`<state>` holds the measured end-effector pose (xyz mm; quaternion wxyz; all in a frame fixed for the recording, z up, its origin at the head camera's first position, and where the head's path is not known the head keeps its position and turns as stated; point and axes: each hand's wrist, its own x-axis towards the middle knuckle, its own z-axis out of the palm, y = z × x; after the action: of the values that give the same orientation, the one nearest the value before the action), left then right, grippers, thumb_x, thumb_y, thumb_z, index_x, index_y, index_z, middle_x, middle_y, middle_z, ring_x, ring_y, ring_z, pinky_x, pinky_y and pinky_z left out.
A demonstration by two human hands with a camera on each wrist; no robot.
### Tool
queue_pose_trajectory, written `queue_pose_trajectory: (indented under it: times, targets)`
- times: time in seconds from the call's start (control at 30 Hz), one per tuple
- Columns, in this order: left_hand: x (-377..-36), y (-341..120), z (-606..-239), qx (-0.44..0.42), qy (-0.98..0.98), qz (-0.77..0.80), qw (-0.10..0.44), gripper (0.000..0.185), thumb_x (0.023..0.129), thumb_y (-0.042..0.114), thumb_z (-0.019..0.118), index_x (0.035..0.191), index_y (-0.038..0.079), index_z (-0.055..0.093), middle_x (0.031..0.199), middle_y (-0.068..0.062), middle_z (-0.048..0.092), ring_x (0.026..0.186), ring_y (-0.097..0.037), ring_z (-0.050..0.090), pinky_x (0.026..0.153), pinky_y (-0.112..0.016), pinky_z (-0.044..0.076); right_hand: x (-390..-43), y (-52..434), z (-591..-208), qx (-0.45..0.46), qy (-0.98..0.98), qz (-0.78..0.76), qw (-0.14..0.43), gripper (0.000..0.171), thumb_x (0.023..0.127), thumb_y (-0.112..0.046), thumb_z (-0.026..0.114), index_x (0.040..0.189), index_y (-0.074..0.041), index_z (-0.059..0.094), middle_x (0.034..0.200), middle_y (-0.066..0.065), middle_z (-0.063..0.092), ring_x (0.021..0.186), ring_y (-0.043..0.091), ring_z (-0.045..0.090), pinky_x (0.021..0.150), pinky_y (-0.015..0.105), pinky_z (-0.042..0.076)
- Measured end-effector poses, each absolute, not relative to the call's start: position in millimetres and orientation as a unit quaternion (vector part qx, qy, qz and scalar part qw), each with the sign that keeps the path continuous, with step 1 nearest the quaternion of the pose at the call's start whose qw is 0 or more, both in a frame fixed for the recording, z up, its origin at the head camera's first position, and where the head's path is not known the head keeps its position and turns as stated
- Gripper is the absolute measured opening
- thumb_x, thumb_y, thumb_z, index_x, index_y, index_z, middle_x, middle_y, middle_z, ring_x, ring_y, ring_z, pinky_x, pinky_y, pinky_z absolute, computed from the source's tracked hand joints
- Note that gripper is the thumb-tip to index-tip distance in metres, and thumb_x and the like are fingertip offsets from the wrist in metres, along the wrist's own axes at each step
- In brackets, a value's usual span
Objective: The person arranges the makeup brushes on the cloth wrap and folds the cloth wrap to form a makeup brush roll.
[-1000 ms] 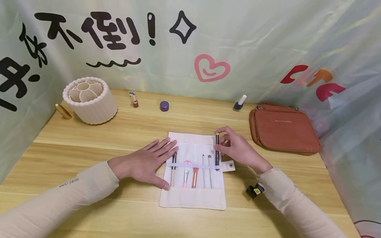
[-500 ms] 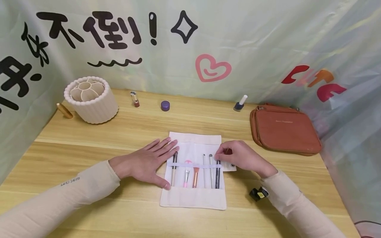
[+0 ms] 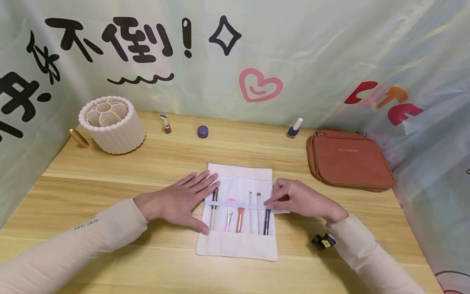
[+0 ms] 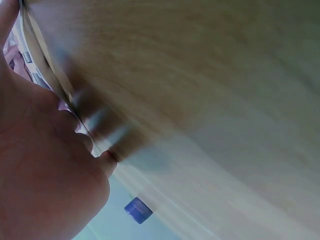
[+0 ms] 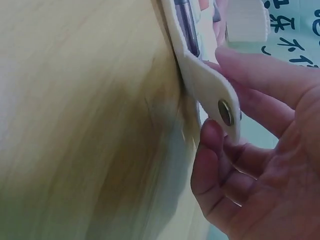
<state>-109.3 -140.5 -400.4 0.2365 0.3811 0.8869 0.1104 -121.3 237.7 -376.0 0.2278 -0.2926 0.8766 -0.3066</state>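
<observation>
A white cloth brush roll (image 3: 236,245) lies open on the wooden table (image 3: 110,179). Under its elastic band sit several brushes, among them an orange-handled one (image 3: 240,218) and a black pencil (image 3: 267,222) at the far right. My left hand (image 3: 200,200) lies flat on the roll's left edge, fingers straight. My right hand (image 3: 271,201) pinches the pencil's top end at the band. In the right wrist view the roll's snap tab (image 5: 220,100) lies across my curled fingers (image 5: 225,180). The left wrist view shows only my palm (image 4: 45,165) and the roll's edge (image 4: 50,75).
At the back stand a cream ribbed holder (image 3: 111,124), a gold tube (image 3: 78,137), a lipstick (image 3: 165,123), a purple jar (image 3: 202,131) and a nail polish bottle (image 3: 295,128). A brown zip bag (image 3: 349,159) lies at the right. Printed sheeting walls in the table.
My right hand slid the black pencil down under the band into the rightmost pocket and followed it toward me. The left hand has stayed flat on the roll.
</observation>
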Motion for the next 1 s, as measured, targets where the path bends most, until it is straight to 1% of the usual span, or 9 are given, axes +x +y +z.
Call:
queue_pose_trajectory:
  times: [0.13,0.2,0.3,0.4,0.53,0.63,0.77,0.9,1.0]
  targets:
    - [-109,-140,-401,0.382,0.887,0.107,0.236,0.123,0.091,0.081,0.066,0.176,0.013,0.010,0.185,-0.005,-0.005,0.172,-0.031,-0.009,0.138,-0.058,0.001,-116,237,-380,-0.292,0.879,-0.311,0.215,0.019,0.100,-0.019,0.081,0.117,-0.012,0.086,0.105,-0.003,0.067,0.090,0.008,0.058,0.075,0.021,0.053]
    - [-110,-139,-401,0.383,0.887,0.106,0.236,0.123,0.091,0.082,0.065,0.176,0.013,0.010,0.185,-0.005,-0.005,0.172,-0.031,-0.009,0.138,-0.058,0.001,-109,233,-381,-0.301,0.890,-0.289,0.183,0.026,0.100,-0.019,0.081,0.125,-0.011,0.083,0.115,0.000,0.068,0.099,0.011,0.062,0.084,0.026,0.057]
    - [-110,-139,-401,0.383,0.887,0.108,0.236,0.123,0.091,0.082,0.066,0.176,0.013,0.009,0.185,-0.005,-0.005,0.172,-0.031,-0.009,0.138,-0.058,0.001,-93,223,-380,-0.319,0.906,-0.242,0.138,0.043,0.099,-0.022,0.083,0.139,-0.010,0.074,0.135,0.005,0.066,0.119,0.020,0.064,0.101,0.040,0.059]
    - [-110,-139,-402,0.380,0.888,0.109,0.235,0.124,0.090,0.082,0.066,0.176,0.013,0.010,0.185,-0.005,-0.005,0.172,-0.031,-0.009,0.138,-0.057,0.001,-76,214,-378,-0.339,0.912,-0.198,0.115,0.060,0.098,-0.030,0.085,0.152,-0.012,0.064,0.155,0.011,0.057,0.140,0.030,0.057,0.112,0.053,0.054]
    - [-109,-139,-402,0.378,0.888,0.107,0.238,0.124,0.090,0.083,0.066,0.176,0.013,0.011,0.185,-0.005,-0.004,0.172,-0.031,-0.007,0.138,-0.058,0.002,-59,207,-381,-0.348,0.910,-0.171,0.147,0.086,0.095,-0.045,0.085,0.167,-0.017,0.045,0.175,0.012,0.036,0.160,0.040,0.038,0.120,0.062,0.046]
    - [-110,-137,-399,0.374,0.888,0.101,0.246,0.123,0.090,0.084,0.065,0.176,0.015,0.011,0.185,-0.004,-0.004,0.172,-0.031,-0.007,0.138,-0.057,0.004,-53,204,-385,-0.357,0.907,-0.154,0.163,0.098,0.093,-0.055,0.084,0.171,-0.019,0.036,0.179,0.012,0.029,0.164,0.044,0.029,0.122,0.067,0.042]
    - [-114,-133,-395,0.371,0.891,0.105,0.240,0.114,0.094,0.082,0.061,0.176,0.018,0.014,0.185,-0.005,-0.002,0.172,-0.032,-0.005,0.138,-0.058,0.004,-53,203,-389,-0.370,0.906,-0.138,0.154,0.102,0.092,-0.061,0.082,0.172,-0.017,0.035,0.180,0.013,0.028,0.164,0.046,0.027,0.122,0.068,0.041]
    - [-123,-125,-394,0.399,0.886,0.124,0.199,0.094,0.105,0.069,0.057,0.174,0.014,0.025,0.184,-0.012,0.008,0.171,-0.036,0.003,0.138,-0.057,0.008,-54,203,-390,-0.375,0.904,-0.137,0.154,0.102,0.092,-0.061,0.081,0.172,-0.016,0.035,0.180,0.013,0.027,0.165,0.046,0.025,0.123,0.068,0.040]
    - [-128,-121,-394,0.421,0.877,0.133,0.190,0.084,0.109,0.060,0.057,0.172,0.012,0.031,0.183,-0.015,0.014,0.171,-0.037,0.010,0.138,-0.056,0.013,-56,202,-390,-0.378,0.902,-0.137,0.160,0.102,0.093,-0.061,0.080,0.172,-0.016,0.034,0.181,0.013,0.026,0.165,0.046,0.024,0.122,0.069,0.040]
